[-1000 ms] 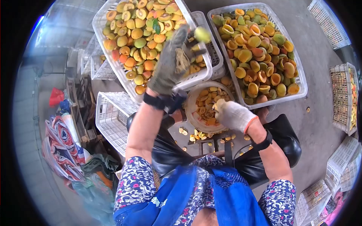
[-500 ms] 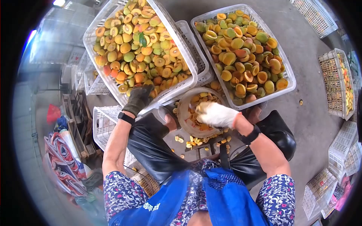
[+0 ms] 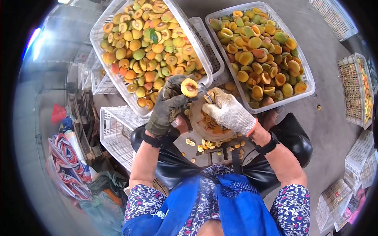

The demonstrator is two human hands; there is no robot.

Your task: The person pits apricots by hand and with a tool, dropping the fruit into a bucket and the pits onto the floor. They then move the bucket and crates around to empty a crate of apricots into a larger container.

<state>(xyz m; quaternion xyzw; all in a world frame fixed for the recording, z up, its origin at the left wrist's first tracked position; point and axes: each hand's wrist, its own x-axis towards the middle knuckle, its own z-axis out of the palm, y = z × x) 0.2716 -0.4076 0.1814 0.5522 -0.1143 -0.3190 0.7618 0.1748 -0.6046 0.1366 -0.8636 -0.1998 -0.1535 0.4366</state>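
Observation:
My left hand (image 3: 167,106), in a dark dirty glove, holds a halved yellow fruit (image 3: 189,87) with its cut face and dark centre showing. Close on its right, my right hand (image 3: 228,110), in a whitish knitted glove, grips a small metal tool (image 3: 205,93) whose tip is near the fruit. Below both hands stands a round tub (image 3: 195,118) with fruit pieces in it. Halved fruit, many with the pit in, fills the white crate (image 3: 118,93) at upper left. Hollowed halves fill the crate (image 3: 311,80) at upper right.
An open white crate (image 3: 114,135) lies left of my knee. More crates, one full of fruit (image 3: 354,90), line the right side. Fruit scraps (image 3: 206,145) lie on the floor below the tub. Wooden pallets (image 3: 84,129) and striped sacks (image 3: 65,169) are at left.
My left hand has left the upper-left crate and moved right and up with a fruit half. My right hand has risen slightly from over the tub, and its tool is now visible beside the fruit.

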